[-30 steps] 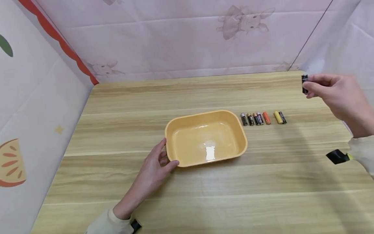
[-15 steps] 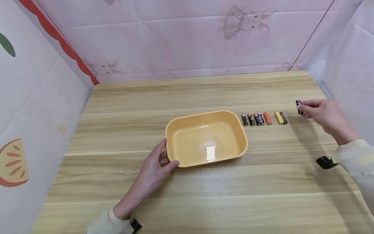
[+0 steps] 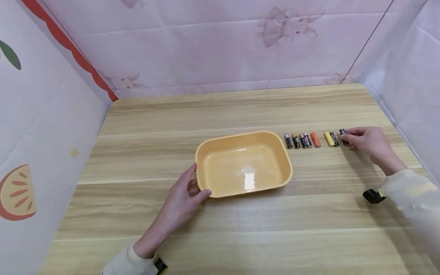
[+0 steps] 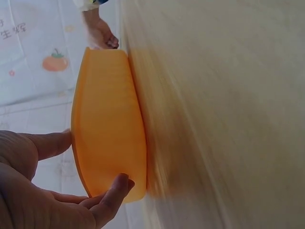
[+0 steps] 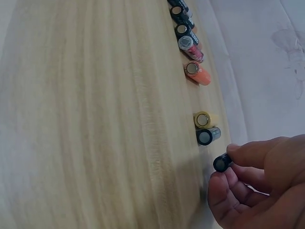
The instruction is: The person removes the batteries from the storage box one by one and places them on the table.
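A yellow rectangular plastic basin [image 3: 244,164] sits on the wooden table. My left hand [image 3: 183,194] grips its near left corner, the thumb at the rim and the fingers along the outer wall [image 4: 109,119]. To the right, my right hand [image 3: 369,143] pinches a black battery [image 3: 343,136] between thumb and fingers. In the right wrist view this battery [image 5: 222,163] shows one end, just beside a dark battery [image 5: 208,136] in the row. A yellow battery [image 3: 329,139] lies against that dark one.
Farther left in the row lie an orange battery [image 3: 315,139] and several dark ones, the leftmost battery [image 3: 288,141] close to the basin's right rim. A printed pink cloth [image 3: 220,49] hangs behind the table [image 3: 240,236], with white cloth [image 3: 38,126] at the left.
My right hand has come down and to the left with the black battery, to beside the right end of the row. The left hand stays at the basin.
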Demonstrator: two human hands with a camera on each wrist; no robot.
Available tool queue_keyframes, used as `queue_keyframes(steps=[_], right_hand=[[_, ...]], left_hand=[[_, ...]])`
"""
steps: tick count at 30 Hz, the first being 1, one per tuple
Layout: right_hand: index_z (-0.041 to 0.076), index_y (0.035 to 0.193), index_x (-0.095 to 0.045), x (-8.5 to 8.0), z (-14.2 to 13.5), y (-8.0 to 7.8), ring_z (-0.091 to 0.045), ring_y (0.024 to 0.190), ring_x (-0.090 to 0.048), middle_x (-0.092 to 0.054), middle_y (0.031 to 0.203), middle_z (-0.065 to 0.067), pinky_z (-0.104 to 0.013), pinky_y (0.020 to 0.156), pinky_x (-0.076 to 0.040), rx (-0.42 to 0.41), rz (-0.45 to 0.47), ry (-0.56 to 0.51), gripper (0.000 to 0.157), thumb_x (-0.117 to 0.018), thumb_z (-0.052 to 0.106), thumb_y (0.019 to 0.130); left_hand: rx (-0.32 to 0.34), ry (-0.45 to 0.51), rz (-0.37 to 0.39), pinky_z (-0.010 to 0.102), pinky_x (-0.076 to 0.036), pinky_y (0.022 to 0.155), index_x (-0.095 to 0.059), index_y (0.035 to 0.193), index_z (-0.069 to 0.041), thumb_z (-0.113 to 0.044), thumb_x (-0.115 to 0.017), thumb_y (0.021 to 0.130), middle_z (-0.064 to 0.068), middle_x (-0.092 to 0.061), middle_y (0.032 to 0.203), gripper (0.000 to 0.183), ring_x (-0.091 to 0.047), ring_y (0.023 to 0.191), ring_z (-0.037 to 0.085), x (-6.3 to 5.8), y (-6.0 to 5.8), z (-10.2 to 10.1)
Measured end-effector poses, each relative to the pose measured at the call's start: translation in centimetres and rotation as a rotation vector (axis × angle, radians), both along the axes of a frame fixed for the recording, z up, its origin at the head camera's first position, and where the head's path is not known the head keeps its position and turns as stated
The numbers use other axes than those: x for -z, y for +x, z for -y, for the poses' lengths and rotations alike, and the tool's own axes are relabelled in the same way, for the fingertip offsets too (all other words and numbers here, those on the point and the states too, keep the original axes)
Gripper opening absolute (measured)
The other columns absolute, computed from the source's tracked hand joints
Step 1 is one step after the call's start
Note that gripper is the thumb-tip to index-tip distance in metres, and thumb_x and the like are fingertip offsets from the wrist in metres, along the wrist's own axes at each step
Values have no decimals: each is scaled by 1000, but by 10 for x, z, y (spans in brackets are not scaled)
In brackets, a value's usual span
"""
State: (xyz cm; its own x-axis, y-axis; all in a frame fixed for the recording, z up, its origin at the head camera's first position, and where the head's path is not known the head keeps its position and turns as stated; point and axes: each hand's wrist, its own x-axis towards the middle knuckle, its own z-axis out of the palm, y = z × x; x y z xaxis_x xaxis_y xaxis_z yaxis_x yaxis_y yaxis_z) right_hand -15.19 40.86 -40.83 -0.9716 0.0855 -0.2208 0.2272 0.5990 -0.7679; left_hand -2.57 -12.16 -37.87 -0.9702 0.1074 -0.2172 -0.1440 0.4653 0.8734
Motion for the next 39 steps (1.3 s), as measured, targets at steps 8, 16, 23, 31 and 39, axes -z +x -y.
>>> queue_keyframes(steps=[8,16,23,31,39], right_hand=[[-21,132,-55,1,3,-1,-1,67,-64,-73,84,5,-22,60,-58,-28,-1,102,51,-64,21,105],[-18,126,-62,-1,6,-2,-4,64,-63,-75,86,-9,-22,55,-53,-59,-22,262,48,-66,24,103],[-17,123,-64,-3,9,-2,-8,65,-62,-73,84,-10,-24,54,-50,-81,-16,311,46,-65,25,103],[-16,122,-65,-2,10,-2,-9,66,-60,-73,85,-9,-25,54,-49,-78,-11,304,46,-65,26,104],[-15,119,-67,-1,10,-2,-8,65,-61,-73,81,-6,-24,55,-47,-86,-43,328,46,-64,28,104]], left_hand=[[29,42,3,30,-57,92,-27,162,-4,-4,-79,92,20,-38,160,88,-63,124,33,-2,-2,1],[42,30,26,29,-58,90,-28,162,-3,-2,-78,92,25,-48,151,86,-66,120,33,-3,-5,3],[47,22,39,28,-59,88,-28,162,-4,0,-78,91,24,-54,145,87,-68,116,32,-5,-8,3],[74,63,45,28,-59,89,-24,163,-2,2,-75,92,26,-52,146,87,-66,118,33,-5,-9,6],[75,63,59,29,-58,90,-24,163,-3,2,-76,92,25,-47,151,88,-64,122,34,-6,-11,6]])
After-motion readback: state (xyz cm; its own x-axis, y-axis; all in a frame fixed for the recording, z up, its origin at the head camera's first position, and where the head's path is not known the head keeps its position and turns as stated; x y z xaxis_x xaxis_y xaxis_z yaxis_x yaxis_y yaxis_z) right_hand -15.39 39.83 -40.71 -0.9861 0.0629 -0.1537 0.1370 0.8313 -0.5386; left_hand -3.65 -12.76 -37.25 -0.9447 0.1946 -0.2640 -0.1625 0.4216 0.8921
